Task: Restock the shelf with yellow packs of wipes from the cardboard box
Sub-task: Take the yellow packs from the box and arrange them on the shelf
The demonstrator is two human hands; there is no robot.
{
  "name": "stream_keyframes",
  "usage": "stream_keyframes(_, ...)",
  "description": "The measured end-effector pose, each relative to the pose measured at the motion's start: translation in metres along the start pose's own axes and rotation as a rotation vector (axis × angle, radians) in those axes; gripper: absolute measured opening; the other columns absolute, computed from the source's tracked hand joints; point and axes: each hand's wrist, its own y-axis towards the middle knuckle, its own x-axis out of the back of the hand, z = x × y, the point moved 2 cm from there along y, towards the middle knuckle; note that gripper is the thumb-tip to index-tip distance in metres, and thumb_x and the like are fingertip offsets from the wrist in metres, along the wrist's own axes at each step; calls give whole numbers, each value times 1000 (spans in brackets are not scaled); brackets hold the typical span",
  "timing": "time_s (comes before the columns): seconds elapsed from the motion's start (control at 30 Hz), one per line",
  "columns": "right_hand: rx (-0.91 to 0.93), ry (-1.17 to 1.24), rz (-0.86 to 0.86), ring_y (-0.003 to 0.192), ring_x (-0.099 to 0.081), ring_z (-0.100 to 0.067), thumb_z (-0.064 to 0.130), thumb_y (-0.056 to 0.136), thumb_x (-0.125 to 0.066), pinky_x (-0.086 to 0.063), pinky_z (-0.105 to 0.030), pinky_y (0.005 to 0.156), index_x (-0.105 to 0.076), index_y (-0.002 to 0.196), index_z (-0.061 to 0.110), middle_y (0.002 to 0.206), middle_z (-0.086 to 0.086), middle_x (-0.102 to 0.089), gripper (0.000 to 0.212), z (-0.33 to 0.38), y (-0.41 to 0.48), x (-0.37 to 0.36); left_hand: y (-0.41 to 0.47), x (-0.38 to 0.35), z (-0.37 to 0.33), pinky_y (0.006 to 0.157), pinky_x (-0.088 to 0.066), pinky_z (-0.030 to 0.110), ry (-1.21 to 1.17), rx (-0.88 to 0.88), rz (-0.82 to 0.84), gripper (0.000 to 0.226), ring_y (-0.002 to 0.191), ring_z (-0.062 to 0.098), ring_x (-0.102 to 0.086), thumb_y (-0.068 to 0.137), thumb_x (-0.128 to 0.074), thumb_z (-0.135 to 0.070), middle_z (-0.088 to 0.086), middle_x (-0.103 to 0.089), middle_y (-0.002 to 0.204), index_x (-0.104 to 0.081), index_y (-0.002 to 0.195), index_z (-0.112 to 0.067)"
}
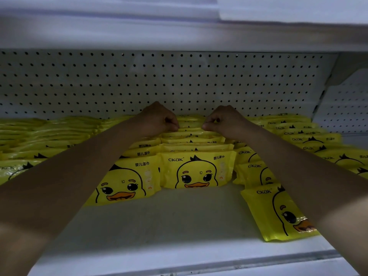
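Right now, from the head camera, I see both my hands curled narrow on the centre row of yellow packs (pixel 196 170): left hand (pixel 159 120) and right hand (pixel 225 121) each pinch pack tops near the shelf's (pixel 163 226) back edge, against the pegboard (pixel 179 80). One pack (pixel 276 214) lies flat near the front right corner. I cannot count the stacked packs.

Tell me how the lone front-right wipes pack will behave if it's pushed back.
The front-right pack lies flat, so it should slide rather than tip. Its glossy film looks slippery on the smooth shelf. It is probably soft and may buckle against the packs behind.
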Motion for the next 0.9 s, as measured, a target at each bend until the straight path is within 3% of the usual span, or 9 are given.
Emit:
stream_keyframes(0.07, -38, 77, -15, 83, -53, 5, 36, 88, -72, -43, -15, 78, -77, 101, 19, 92, 19, -60, 22, -3, 2, 1, 1, 2, -1, 83, -44, 16, -62, 56, 23, 15, 83, -10, -54, 88, -72, -29, -11, -69, 97, -76, 100, -22)
stream_keyframes(0.13, -81, 217, -79, 87, -58, 5, 38, 85, -74, -44, -18, 76, -77, 97, 25, 97, 18, -67, 18, -6, 4, 3, 4, 2, 0, 81, -41, 12, -153, 87, -14, 19, 90, -9, -56, 87, -72, -31, -12, -69, 104, -74, 104, -24)
stream_keyframes(0.3, -94, 204, -107, 95, -62, 1, 35, 78, -81, -40, -10, 75, -77, 91, 29, 100, 13, -72, 14, -6, 11, -2, 8, -4, -1, 92, -46, 22, -206, 129, -116, 21, 98, 6, -64, 79, -80, -24, -5, -72, 101, -77, 99, -21)
stream_keyframes(0.4, -110, 156, -80, 91, -61, 3, 36, 77, -82, -38, -7, 74, -77, 88, 31, 98, 13, -72, 13, -6, 16, -6, 10, -7, -3, 96, -45, 24, -180, 142, -122, 18, 101, 7, -64, 75, -83, -22, -5, -74, 99, -78, 93, -21)
stream_keyframes(0.47, -133, 156, -75, 90, -61, 4, 37, 76, -83, -42, -10, 78, -78, 88, 31, 98, 13, -73, 15, -6, 19, -9, 11, -9, 0, 98, -50, 31, -184, 151, -138, 16, 96, 7, -65, 72, -85, -25, -7, -74, 94, -78, 88, -25)
stream_keyframes(0.6, -146, 143, -73, 95, -63, -4, 39, 73, -84, -45, -21, 89, -78, 89, 29, 98, 11, -73, 19, -5, 20, -9, 9, -8, 6, 99, -48, 43, -131, 182, -178, 15, 106, 17, -61, 70, -85, -32, -11, -71, 96, -76, 83, -33)
stream_keyframes(0.8, -160, 119, -67, 97, -63, -6, 40, 73, -84, -45, -23, 91, -79, 91, 28, 101, 10, -72, 22, -3, 23, -10, 7, -6, 1, 89, -52, 32, -95, 120, -189, 16, 82, 4, -63, 75, -82, -27, -8, -72, 88, -80, 89, -20)
stream_keyframes(0.9, -145, 95, -50, 97, -63, -7, 39, 76, -82, -46, -24, 91, -79, 94, 24, 101, 7, -73, 24, -3, 24, -10, 7, -8, 3, 91, -51, 35, -67, 139, -180, 12, 90, 10, -62, 75, -81, -35, -5, -72, 93, -78, 86, -29)
